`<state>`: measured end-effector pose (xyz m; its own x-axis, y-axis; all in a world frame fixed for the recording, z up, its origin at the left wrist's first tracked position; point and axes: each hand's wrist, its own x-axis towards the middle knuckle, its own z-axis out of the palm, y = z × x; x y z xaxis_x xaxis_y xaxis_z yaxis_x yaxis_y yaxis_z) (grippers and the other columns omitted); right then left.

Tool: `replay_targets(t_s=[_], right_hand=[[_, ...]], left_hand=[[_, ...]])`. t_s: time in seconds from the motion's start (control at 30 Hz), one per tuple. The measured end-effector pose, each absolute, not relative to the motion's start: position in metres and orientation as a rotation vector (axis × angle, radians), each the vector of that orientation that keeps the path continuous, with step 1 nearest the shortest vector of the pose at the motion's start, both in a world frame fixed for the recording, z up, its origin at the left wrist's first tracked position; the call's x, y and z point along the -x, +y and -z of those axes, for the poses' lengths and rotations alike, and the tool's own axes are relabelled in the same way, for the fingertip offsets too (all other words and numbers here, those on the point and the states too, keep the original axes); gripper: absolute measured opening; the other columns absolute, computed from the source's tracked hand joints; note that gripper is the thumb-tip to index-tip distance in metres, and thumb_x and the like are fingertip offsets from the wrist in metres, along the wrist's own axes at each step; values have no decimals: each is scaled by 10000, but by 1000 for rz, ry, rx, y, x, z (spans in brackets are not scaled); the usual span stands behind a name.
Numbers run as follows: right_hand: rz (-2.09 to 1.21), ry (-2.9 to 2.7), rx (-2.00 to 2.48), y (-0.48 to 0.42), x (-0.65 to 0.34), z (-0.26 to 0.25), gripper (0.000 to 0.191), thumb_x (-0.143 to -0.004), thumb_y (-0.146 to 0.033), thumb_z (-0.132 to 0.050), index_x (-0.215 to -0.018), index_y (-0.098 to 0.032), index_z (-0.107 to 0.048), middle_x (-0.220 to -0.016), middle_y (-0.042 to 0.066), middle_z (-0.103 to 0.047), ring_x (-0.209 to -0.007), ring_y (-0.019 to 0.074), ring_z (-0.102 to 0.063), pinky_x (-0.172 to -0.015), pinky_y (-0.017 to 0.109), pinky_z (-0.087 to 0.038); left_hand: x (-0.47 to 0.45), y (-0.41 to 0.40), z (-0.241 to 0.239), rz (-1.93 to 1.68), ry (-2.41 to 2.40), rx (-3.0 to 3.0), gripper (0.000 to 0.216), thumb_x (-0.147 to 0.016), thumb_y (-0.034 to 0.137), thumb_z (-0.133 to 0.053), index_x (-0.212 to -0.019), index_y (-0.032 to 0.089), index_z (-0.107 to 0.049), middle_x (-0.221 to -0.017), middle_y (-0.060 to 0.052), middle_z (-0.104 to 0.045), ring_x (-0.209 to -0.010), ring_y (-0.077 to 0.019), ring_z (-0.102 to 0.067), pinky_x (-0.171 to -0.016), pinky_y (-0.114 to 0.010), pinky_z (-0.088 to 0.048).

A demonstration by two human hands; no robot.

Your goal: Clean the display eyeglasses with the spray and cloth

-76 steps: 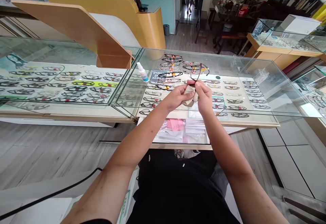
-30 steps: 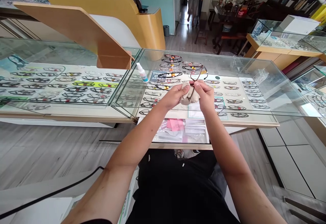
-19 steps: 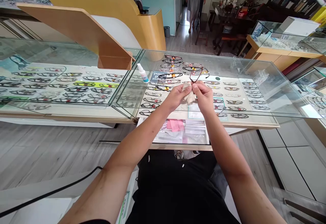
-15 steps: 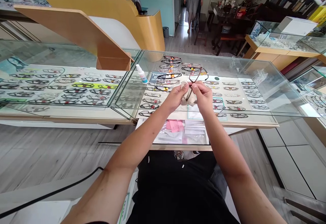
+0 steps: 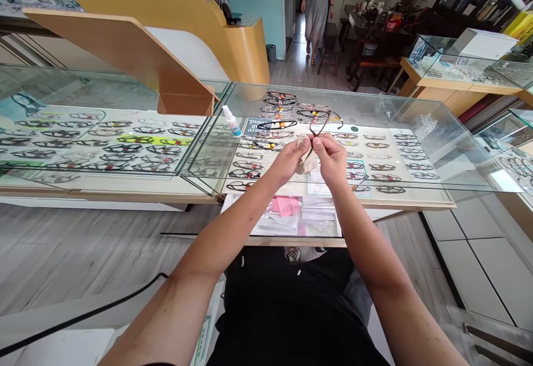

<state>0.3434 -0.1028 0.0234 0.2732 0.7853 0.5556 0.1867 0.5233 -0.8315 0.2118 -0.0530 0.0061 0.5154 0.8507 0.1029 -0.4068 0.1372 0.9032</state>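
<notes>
Above the glass display case, my left hand (image 5: 289,160) is closed on a pale cloth (image 5: 307,164), its thumb and fingers pinching it against a pair of glasses (image 5: 320,124). My right hand (image 5: 333,158) is closed on the same glasses, thumb on top, near the middle of the frame. Thin dark reddish temples rise from between the hands. The cloth hangs below the fingers and hides part of the lenses. A white spray bottle (image 5: 231,121) with a blue-and-pink label stands on the glass to the left of my hands.
Rows of spectacle frames (image 5: 383,166) lie inside the case. Below it, an open drawer (image 5: 297,240) holds papers and a pink slip (image 5: 288,206). A tilted wooden board (image 5: 125,58) stands on the left counter. A person in a grey dress (image 5: 318,5) is near the doorway.
The cloth has shifted and now hangs narrower between my hands, which stay almost in place on the glasses. The person at the back has stepped closer.
</notes>
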Motion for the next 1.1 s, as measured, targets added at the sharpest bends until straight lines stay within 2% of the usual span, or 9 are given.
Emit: replay_targets(t_s=[0.17, 0.27, 0.57, 0.73, 0.93, 1.1], right_hand=[[-415, -1242, 990, -105, -347, -24, 407, -1004, -615, -688, -911, -252, -845, -995, 68, -780, -974, 229, -700, -928, 411, -574], [-379, -1252, 1000, -106, -348, -24, 392, -1029, -588, -662, -930, -254, -844, -1012, 71, -792, -985, 232, -714, -941, 415, -580], [-401, -1259, 1002, -106, -344, -23, 377, -1030, -575, -664, -944, -262, -857, -1021, 75, -806, -1000, 240, -713, -959, 426, -573], [-443, -1218, 1027, -107, -343, -24, 403, -1023, -596, -663, -949, -251, -859, -1046, 84, -805, -1016, 249, -708, -977, 433, -563], [-542, -1182, 992, -105, -340, -21, 359, -1002, -574, -698, -975, -259, -867, -1016, 62, -781, -1029, 243, -703, -985, 417, -551], [-636, -1201, 980, -105, -340, -20, 390, -993, -611, -694, -926, -256, -840, -1001, 52, -756, -1012, 236, -694, -977, 411, -556]], left_hand=[[-204, -52, -15, -840, 463, -1007, 582, -741, 553, -970, -1113, 163, -752, -906, -38, -773, -841, -179, -732, -765, -268, -545], [-200, -52, -19, -745, 467, -979, 567, -672, 493, -1025, -1006, 136, -737, -879, -32, -755, -775, -142, -686, -746, -252, -515], [-203, -54, -15, -689, 563, -1009, 613, -614, 647, -997, -811, 137, -721, -761, -21, -705, -691, -138, -633, -663, -260, -462], [-200, -54, -19, -695, 522, -1013, 558, -643, 568, -1012, -858, 135, -735, -793, -20, -713, -708, -140, -649, -690, -273, -487], [-201, -58, -21, -780, 515, -1097, 595, -559, 486, -1065, -892, 144, -710, -791, 15, -693, -687, -106, -626, -664, -237, -477], [-206, -61, -16, -898, 537, -1162, 603, -663, 651, -973, -873, 168, -680, -737, 19, -649, -620, -99, -567, -594, -236, -443]])
